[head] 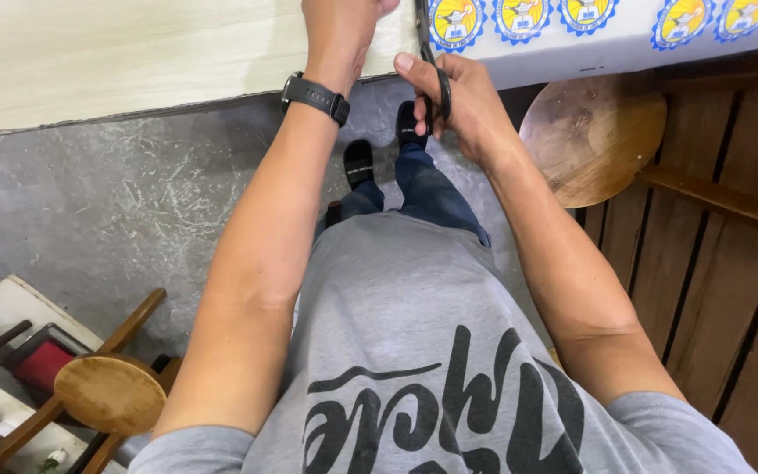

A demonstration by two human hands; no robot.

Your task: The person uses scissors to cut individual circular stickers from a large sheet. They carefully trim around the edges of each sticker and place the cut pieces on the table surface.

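My right hand grips the black handles of a pair of scissors, whose blades point up toward a white sheet printed with round yellow and blue stickers at the top edge. My left hand rests at the table edge just left of the scissors, its fingers cut off by the frame; a black watch sits on that wrist. What the left hand holds cannot be seen.
A round wooden stool stands to the right below the table. Another small wooden stool is at the lower left beside a red and black object. Grey concrete floor lies left, wooden slats right.
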